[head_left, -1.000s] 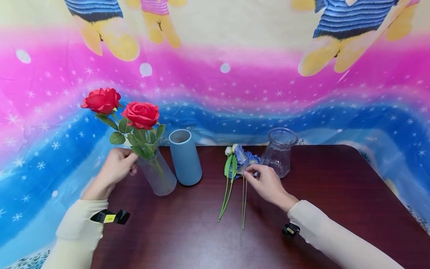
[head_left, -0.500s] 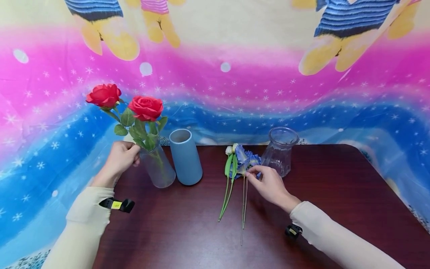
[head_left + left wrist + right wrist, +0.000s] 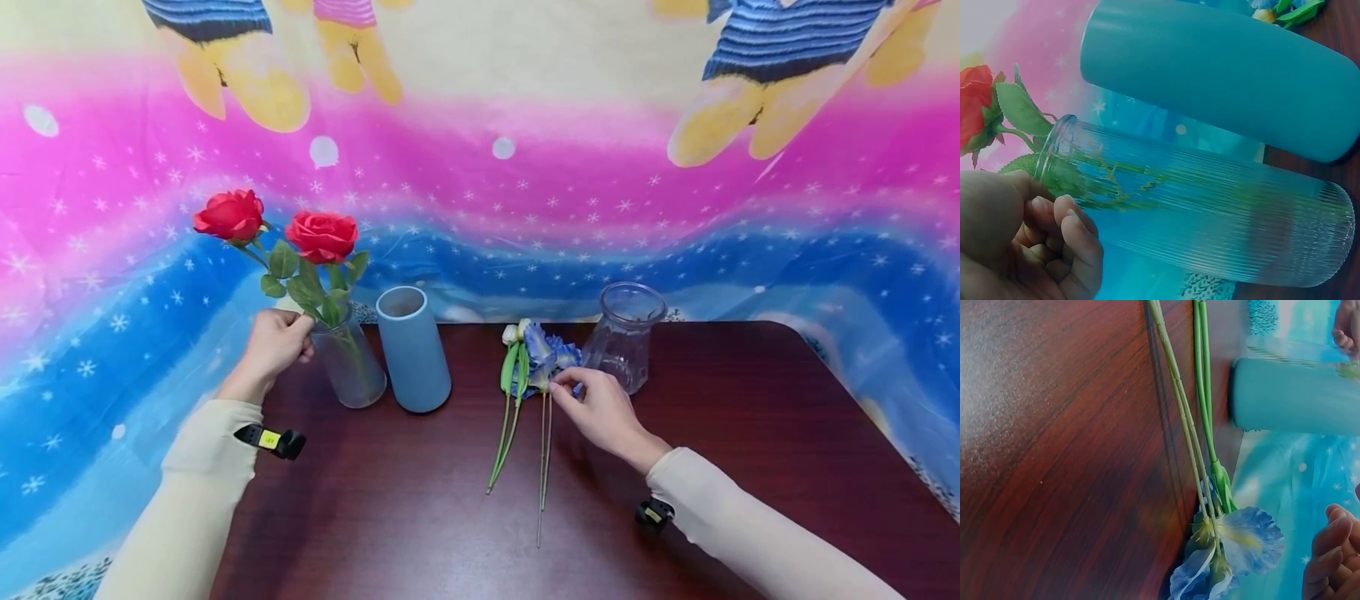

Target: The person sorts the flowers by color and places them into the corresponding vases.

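My left hand [image 3: 277, 346] pinches the rim of a clear ribbed vase [image 3: 1210, 206], its other fingers curled beside the glass. Two red roses [image 3: 322, 237] with green leaves stand in the vase, which is beside a blue vase [image 3: 415, 354]. At the middle of the table, my right hand [image 3: 603, 408] is over blue irises [image 3: 1250, 540], fingers loosely bent. The right wrist view shows a gap between those fingers [image 3: 1329, 547] and the petals. White tulips [image 3: 510, 335] on green stems lie against the irises.
A clear, wide-lipped glass vase [image 3: 626, 342] stands behind my right hand near the table's back edge. The dark red wooden table [image 3: 420, 500] meets a printed cloth backdrop [image 3: 465, 192] at the back and sides.
My left hand has moved the ribbed vase and its roses away toward the back of the table. My right hand and the lying flowers have stayed nearly still.
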Demonstrator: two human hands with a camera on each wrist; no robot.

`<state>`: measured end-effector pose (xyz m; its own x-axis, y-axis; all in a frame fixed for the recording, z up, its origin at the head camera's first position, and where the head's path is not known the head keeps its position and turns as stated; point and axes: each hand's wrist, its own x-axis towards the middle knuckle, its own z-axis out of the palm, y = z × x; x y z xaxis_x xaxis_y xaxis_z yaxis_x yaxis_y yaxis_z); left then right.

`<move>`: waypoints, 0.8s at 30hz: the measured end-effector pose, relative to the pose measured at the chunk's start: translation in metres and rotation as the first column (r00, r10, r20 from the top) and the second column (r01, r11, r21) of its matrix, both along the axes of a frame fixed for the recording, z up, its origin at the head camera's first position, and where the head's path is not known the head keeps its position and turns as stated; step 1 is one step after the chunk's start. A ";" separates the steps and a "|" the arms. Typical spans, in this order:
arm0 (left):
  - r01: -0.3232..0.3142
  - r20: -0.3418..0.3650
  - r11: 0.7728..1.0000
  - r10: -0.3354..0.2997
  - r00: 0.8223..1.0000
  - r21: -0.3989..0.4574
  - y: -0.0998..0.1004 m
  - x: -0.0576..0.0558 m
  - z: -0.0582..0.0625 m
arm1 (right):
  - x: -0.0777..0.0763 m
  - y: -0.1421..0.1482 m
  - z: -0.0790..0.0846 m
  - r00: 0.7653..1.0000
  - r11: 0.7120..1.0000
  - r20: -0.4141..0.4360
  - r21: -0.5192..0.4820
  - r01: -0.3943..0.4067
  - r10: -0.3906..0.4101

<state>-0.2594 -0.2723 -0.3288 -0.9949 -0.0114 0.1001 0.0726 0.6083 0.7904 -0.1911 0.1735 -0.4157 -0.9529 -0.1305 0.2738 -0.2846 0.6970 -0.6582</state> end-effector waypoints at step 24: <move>0.003 0.078 0.996 -0.011 0.997 0.094 -0.001 -0.008 -0.010 | 0.002 0.005 -0.002 1.000 1.000 0.013 -0.010 -0.007 0.007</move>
